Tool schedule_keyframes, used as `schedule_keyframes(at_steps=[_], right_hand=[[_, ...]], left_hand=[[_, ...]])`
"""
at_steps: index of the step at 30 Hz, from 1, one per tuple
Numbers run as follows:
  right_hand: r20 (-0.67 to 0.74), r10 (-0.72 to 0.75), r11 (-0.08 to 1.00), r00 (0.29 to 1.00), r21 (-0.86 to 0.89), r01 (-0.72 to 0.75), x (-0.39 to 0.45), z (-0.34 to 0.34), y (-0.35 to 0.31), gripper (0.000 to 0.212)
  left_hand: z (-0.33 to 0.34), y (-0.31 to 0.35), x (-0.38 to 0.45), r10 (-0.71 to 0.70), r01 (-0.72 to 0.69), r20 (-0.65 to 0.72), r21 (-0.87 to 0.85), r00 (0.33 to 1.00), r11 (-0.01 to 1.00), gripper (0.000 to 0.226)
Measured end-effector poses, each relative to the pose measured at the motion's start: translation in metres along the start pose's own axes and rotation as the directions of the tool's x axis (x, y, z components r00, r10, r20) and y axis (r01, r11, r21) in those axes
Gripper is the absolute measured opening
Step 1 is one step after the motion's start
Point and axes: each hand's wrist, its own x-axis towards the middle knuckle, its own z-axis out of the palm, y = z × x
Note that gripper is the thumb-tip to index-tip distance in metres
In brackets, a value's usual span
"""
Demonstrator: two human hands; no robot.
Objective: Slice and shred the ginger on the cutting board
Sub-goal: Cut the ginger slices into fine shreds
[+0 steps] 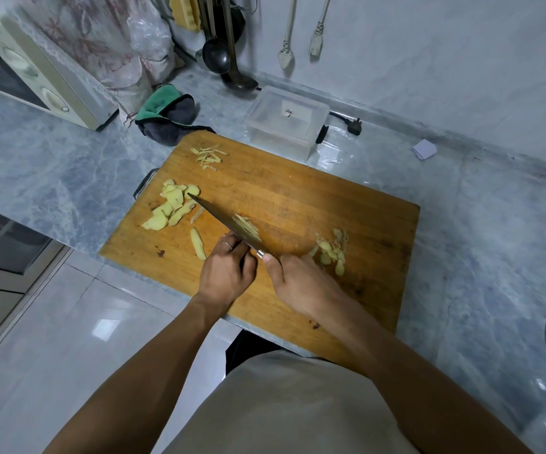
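Ginger shreds (248, 226) lie on knife blade (219, 217) just ahead of both hands, right hand (301, 280) gripping knife handle, left hand (227, 273) fingers curled against blade, cutting board (298, 198) beneath

A wooden cutting board (298, 198) is laid on a grey marbled tabletop (52, 172). A knife (219, 219) is held by its handle in the right hand (301, 280), the blade angled toward the board's far left with ginger shreds (247, 226) lying on its flat. The left hand (227, 273), a ring on one finger, is placed against the blade's near side, its fingers (232, 245) curled. A heap of ginger slices (170, 206) is seen by the knife tip, a single slice (198, 244) beside the left hand, fine strips (207, 155) at the far edge, and ginger scraps (332, 250) right of the right hand. A clear plastic box (286, 121) and a green-and-grey cloth (167, 114) are set beyond the board.
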Motion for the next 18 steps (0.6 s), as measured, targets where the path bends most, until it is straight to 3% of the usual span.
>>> schedule_keyframes(at_steps=[18], right_hand=[[0.014,-0.011,0.999,1.0,0.039,0.01,-0.0011,-0.0067,0.0001,0.059]], left_hand=[[-0.002,0.0012,0.0002,-0.021,0.021,0.005,-0.026,1.0,0.999,0.025]])
